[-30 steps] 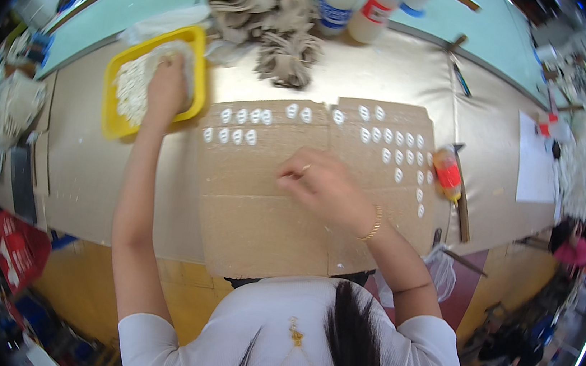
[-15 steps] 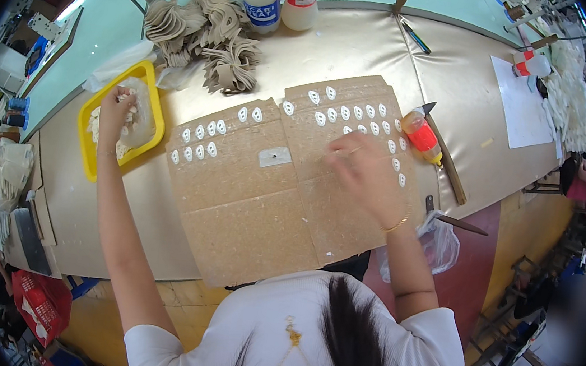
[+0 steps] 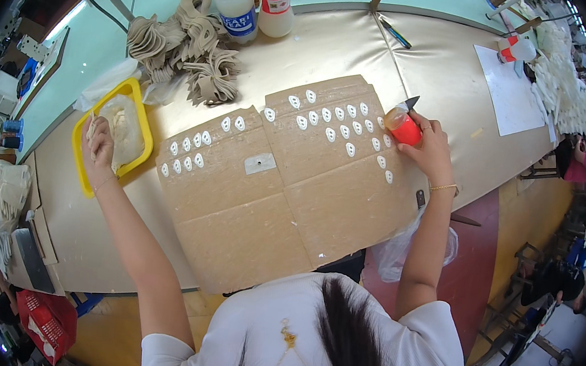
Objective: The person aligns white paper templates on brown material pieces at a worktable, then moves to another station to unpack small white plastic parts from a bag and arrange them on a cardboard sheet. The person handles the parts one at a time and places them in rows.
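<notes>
My right hand (image 3: 430, 149) is wrapped round a small squeeze bottle (image 3: 405, 128) with a red label, lying at the right edge of a brown cardboard sheet (image 3: 243, 239). Small white oval pieces (image 3: 327, 114) with dark marks sit in loose rows along the sheet's far part. A flat grey metal plate (image 3: 260, 164) lies among them. At the left, my left hand (image 3: 98, 145) is closed over the near left side of a yellow basket (image 3: 146, 130), with small pale pieces showing at its fingers. A clear bag of cream-coloured pieces (image 3: 122, 124) fills the basket.
Bundles of beige strips (image 3: 196, 49) lie behind the basket, beside two bottles (image 3: 235, 6) of whitish liquid. A dark blade (image 3: 411, 102) points out by my right hand. A white paper sheet (image 3: 511, 96) and a clear plastic bag (image 3: 400, 253) are at the right.
My right hand has moved from above the white pieces rightward onto the squeeze bottle and taken hold of it. My left hand has drawn back toward the basket's near left rim.
</notes>
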Demonstrator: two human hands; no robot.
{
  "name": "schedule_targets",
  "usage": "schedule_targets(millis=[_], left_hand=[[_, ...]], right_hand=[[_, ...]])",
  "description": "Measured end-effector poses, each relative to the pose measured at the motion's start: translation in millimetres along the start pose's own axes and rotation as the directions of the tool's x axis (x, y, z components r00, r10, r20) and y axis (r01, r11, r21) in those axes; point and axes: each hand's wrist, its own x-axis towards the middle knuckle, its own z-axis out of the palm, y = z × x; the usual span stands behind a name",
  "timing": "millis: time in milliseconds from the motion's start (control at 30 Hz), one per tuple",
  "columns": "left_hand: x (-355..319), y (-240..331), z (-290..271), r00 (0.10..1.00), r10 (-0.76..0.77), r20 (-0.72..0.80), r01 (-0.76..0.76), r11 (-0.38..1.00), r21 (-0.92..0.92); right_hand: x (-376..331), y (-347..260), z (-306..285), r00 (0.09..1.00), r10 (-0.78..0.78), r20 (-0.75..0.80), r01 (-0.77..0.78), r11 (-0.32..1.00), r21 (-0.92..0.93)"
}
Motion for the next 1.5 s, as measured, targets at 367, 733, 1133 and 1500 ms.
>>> schedule_targets(millis=[367, 733, 1133, 1500], left_hand=[[-18, -28, 0, 0.988, 0.137, -0.069, -0.144, 0.984, -0.108], [-15, -51, 1, 0.962, 0.207, -0.179, -0.259, 0.902, -0.347], [-16, -52, -1, 0.953, 0.259, -0.157, -0.286, 0.94, -0.188], [-9, -48, -17, 0.993, 0.099, 0.067, -0.111, 0.973, 0.204]], right_hand=[[50, 12, -14, 0.91, 0.238, -0.338, -0.278, 0.958, -0.074], [78, 4, 6, 0.873, 0.244, -0.423, -0.238, 0.969, 0.068], [82, -69, 28, 0.947, -0.224, -0.231, 0.285, 0.917, 0.278], [80, -49, 23, 0.934, -0.228, -0.276, 0.304, 0.912, 0.276]])
